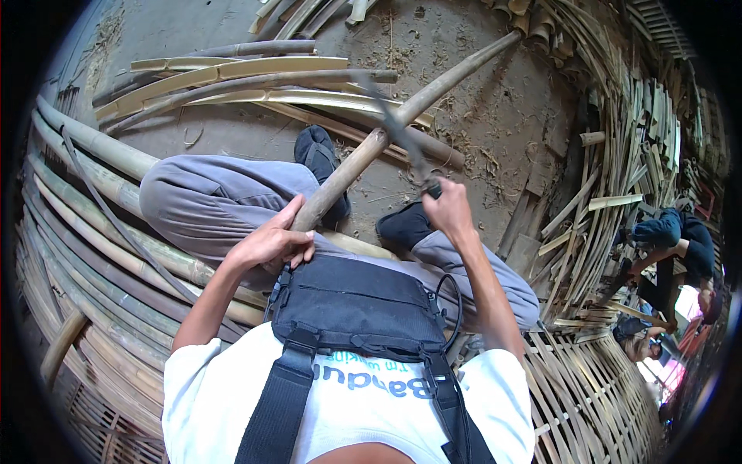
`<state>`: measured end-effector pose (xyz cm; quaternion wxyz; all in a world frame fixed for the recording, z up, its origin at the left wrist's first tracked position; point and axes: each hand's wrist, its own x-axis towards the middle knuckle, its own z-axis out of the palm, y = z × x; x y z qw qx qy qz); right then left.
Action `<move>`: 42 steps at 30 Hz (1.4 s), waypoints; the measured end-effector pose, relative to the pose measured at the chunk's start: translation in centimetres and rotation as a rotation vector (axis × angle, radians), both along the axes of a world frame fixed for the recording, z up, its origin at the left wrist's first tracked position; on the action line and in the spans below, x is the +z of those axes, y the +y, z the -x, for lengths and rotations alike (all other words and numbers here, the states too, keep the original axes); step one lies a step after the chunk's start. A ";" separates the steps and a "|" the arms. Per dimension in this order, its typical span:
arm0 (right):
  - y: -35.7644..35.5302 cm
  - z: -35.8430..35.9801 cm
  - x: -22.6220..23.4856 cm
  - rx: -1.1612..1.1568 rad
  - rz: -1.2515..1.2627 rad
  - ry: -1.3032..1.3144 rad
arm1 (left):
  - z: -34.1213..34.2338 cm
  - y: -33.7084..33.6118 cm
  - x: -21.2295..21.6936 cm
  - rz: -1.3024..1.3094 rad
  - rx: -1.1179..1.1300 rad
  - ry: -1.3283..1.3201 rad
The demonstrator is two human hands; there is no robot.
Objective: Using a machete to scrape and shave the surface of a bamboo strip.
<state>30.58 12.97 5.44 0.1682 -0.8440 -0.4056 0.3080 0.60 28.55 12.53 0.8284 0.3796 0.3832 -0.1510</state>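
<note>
You are sitting in the middle of the frame with a long bamboo pole (363, 158) lying across your lap. The pole is running from your left hand (272, 241), just left of the middle, up to the upper right of the frame. Your left hand is wrapping its fingers (297, 242) around the near end of the pole, pressed close together. Your right hand (447, 210), a little right of the middle, is gripping the handle of a dark curved knife (396, 127), with the fingers curled tight around it. The blade is reaching up and to the left, and it is crossing over the pole. You cannot tell if the blade is touching the pole or just above it.

A black chest pack (355, 305) is hanging on your front, low in the middle, with black straps going down over your white shirt (209, 394). Your grey trousers (209, 201) are showing left of the middle, and your dark shoes (318, 155) are resting on the dirt floor (495, 116) above them.

Long bamboo poles (93, 193) are lying in a heap on the left side. Split bamboo strips (232, 81) are lying in the upper left. A woven bamboo mat (587, 387) is lying in the lower right. Another person (680, 247) is bending over at the right edge, well apart from you.
</note>
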 end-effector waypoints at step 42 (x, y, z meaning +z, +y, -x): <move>2.4 4.6 3.7 0.416 0.110 -0.223 | -2.1 -1.5 -2.9 -0.201 0.029 -0.020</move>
